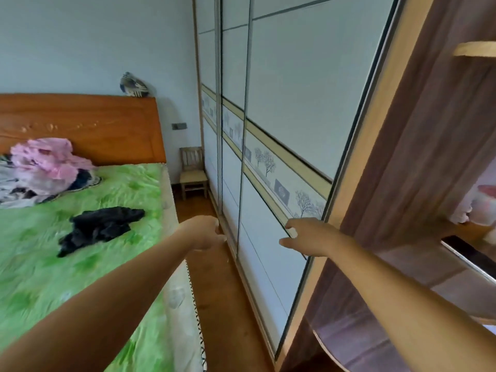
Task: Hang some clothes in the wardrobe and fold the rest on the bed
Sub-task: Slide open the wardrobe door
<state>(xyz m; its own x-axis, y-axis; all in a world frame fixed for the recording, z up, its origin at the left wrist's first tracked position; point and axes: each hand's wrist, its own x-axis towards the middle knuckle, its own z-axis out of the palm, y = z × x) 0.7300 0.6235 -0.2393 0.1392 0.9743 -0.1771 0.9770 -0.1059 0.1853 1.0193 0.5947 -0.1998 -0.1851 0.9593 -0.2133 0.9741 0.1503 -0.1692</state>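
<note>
Head view: right grip has fingers apart, resting against the wardrobe sliding door near its right edge. Left grip is loosely curled, holding nothing, over the floor gap btwn bed & door. Black garment lies mid-bed on the green cover. Pink/grey clothes pile sits far left by headboard. Small wooden chair stands far, beside the doors.

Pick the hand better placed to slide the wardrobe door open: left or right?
Right, probably. The right hand is against the nearest sliding door, close to its open edge. The left hand hangs short of the doors, above the floor strip beside the bed, holding nothing.
</note>
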